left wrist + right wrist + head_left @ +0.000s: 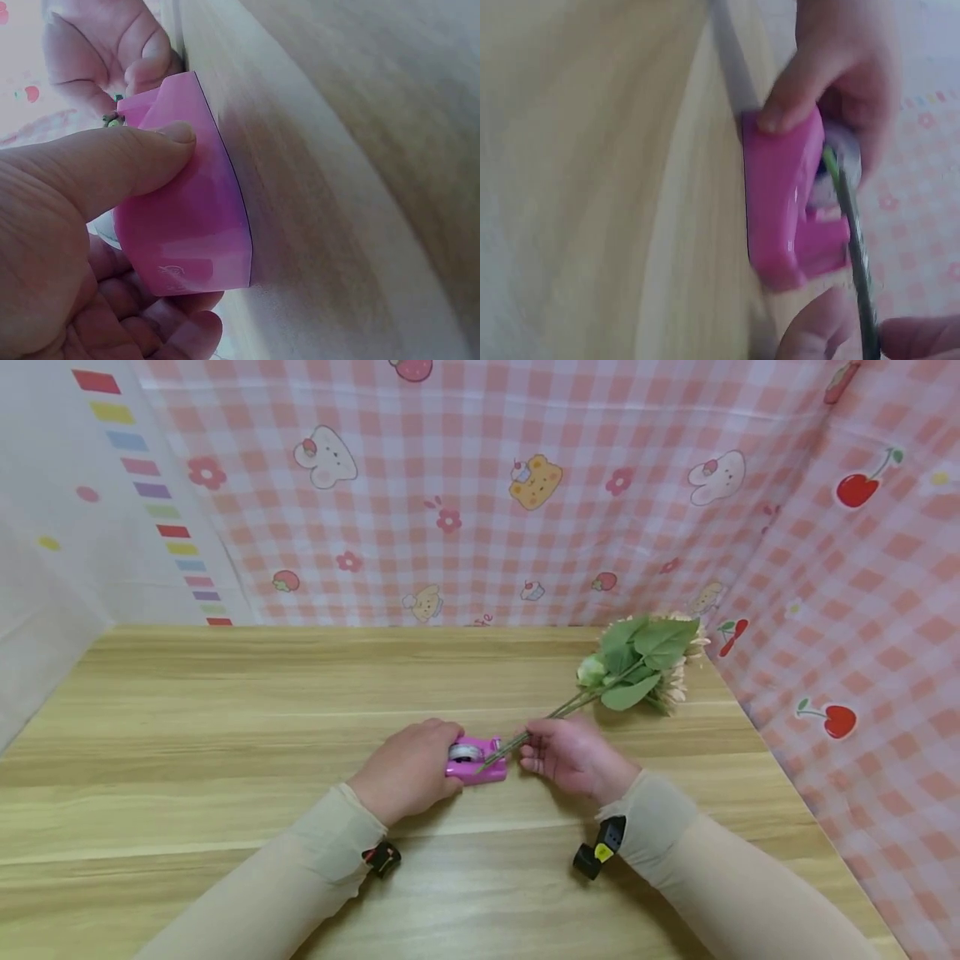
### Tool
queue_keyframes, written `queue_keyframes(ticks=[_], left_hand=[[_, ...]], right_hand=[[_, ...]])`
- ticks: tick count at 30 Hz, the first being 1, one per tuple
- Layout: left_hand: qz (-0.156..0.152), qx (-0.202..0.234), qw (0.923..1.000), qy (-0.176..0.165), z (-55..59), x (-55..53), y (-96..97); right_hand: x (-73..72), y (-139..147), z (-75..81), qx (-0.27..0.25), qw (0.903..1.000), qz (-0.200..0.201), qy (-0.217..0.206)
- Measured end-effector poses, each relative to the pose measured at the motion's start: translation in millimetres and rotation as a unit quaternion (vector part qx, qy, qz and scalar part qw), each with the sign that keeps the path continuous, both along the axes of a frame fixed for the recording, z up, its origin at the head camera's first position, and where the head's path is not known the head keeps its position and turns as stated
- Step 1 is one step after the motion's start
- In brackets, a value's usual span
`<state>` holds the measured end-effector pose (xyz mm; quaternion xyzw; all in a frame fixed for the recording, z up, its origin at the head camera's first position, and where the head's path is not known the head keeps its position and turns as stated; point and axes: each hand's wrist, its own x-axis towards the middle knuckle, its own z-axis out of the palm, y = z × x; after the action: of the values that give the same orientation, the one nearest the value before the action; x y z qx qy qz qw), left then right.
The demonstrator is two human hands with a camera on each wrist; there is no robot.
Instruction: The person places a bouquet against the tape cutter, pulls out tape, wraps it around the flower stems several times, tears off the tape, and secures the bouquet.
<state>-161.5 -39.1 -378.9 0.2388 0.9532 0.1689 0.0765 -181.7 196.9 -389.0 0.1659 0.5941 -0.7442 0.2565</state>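
Observation:
My left hand [408, 768] grips a pink tape dispenser [491, 772] from its left end, the thumb along its near side. A roll of clear tape [463, 752] sits in the dispenser, partly hidden by the fingers. With the fingertips of my right hand [577, 762] I pinch the green stems [566, 707] of a bunch of flowers. The stem ends slant over the dispenser; in the right wrist view a stem [859, 259] passes close by its cutter end, and whether they touch I cannot tell. Leaves [630, 647] and pale blooms [678, 681] spread at the far right.
The wood-grain table [187, 727] runs under both hands. A pink checked cloth [450, 556] with cartoon prints hangs behind it, and another checked cloth [885, 643] borders the right edge. A white cloth [45, 577] stands on the left.

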Motion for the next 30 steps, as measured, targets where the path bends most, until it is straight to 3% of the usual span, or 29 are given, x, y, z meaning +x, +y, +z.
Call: queue_keyframes(ticks=[6,11,19,30], left_hand=[[0.002,0.008,1.0,0.001,-0.3,-0.2,-0.6],[0.004,0.011,0.9999,-0.004,0.4,0.4,0.3],[0.004,0.009,0.9999,-0.006,0.3,1.5,1.0],[0.001,0.009,1.0,0.001,-0.4,0.6,0.1]], right_hand=[[9.6,-13,1.1,0.056,0.9982,0.016,0.015],[11.3,-15,4.4,0.074,0.9964,0.023,0.034],[8.3,-15,14.7,0.057,0.9961,0.047,0.048],[5.5,-13,17.0,0.047,0.9959,0.047,0.061]])
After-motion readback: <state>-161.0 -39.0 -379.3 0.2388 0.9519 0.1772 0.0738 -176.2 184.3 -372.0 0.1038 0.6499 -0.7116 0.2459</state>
